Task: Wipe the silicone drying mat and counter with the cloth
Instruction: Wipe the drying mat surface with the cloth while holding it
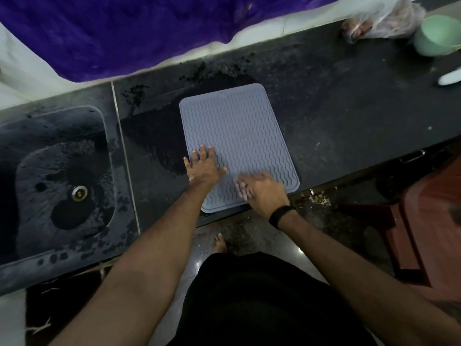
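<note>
Grey wavy drying mat [239, 136] lying flat on the dark desk [349, 108] just right of the sink [62, 171], left hand [203, 168] spread flat pressing its near-left part, right hand [259, 188] blurry, fingers straight on the mat, grasping nothing

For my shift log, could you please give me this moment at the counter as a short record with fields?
mat: grey silicone drying mat, flat on the dark counter, near corner over the front edge
left hand: left hand flat on the mat, fingers spread
right hand: right hand on the mat, blurred
cloth: none seen in either hand
sink: sink left of the mat
counter state: wet patches left of and behind the mat
</note>
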`<state>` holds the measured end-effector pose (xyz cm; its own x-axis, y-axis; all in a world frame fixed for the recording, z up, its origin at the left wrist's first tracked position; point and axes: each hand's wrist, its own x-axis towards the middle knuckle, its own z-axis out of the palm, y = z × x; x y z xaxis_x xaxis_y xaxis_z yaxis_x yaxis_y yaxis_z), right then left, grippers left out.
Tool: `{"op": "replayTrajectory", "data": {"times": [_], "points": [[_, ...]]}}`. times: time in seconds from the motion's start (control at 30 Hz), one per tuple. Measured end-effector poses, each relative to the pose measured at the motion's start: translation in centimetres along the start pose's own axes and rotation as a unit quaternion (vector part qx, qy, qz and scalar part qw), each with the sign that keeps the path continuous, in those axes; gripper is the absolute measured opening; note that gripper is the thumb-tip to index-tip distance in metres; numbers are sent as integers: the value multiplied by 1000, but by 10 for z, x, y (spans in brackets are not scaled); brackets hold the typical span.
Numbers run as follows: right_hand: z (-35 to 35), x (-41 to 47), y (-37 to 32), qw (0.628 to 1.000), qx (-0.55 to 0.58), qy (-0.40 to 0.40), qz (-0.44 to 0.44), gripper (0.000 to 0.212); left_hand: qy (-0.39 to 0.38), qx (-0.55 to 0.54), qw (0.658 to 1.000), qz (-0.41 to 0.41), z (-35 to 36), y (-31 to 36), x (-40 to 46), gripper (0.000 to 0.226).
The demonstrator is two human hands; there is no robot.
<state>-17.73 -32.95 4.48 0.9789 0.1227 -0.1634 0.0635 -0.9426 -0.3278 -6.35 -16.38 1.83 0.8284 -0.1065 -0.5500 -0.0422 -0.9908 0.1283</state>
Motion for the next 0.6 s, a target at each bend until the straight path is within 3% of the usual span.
{"op": "replayTrajectory", "data": {"times": [0.07,0.2,0.33,0.5,0.6], "points": [[-5,25,-1,1000,-7,12,5,55,4,-2,1000,-8,-4,4,0,86],[1,53,-2,997,-53,-55,7,58,-2,8,1000,-17,-12,9,1,94],[14,17,7,998,-48,-38,-2,57,-24,8,999,-20,-13,9,3,113],[11,-27,16,995,-45,-91,-8,60,-16,11,1000,-24,-10,10,7,115],[-2,-31,14,997,-26,-72,9,54,-12,4,999,-31,-7,11,11,117]]}}
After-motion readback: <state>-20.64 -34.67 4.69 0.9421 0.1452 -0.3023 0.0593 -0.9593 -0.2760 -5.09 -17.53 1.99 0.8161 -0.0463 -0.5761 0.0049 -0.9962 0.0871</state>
